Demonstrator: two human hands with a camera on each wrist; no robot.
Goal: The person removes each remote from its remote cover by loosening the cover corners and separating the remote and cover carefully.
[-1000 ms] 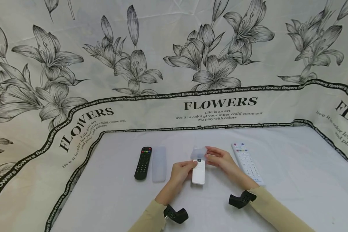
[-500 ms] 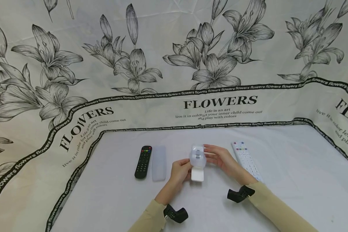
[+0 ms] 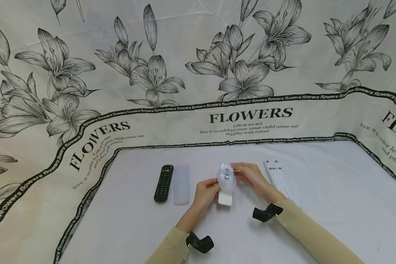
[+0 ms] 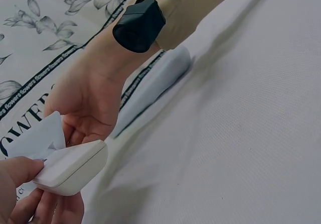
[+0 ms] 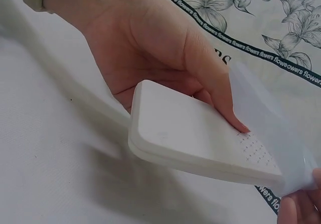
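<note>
Left hand [image 3: 205, 194]: the thumb is pressing on top and the fingers are curling beneath, gripping the small remote [image 5: 178, 123] above the desk [image 3: 135, 227]. Right hand [image 3: 253, 178]: the fingers are closing to a pinch on the clear sleeve [image 3: 227, 183], which is covering the remote's 12 o'clock end; whether that end is sitting inside cannot be told. From there, a flat sleeve [image 3: 181, 185] and, just past it, a black remote [image 3: 163, 184] are lying at 9 o'clock; a long remote [image 3: 279, 178] is lying at 3.

White remotes [image 3: 225, 198]: two. Black remotes [image 3: 163, 184]: one. Translucent sleeves [image 3: 227, 180]: at least two. Black wrist cameras [image 3: 200, 243]: two.
</note>
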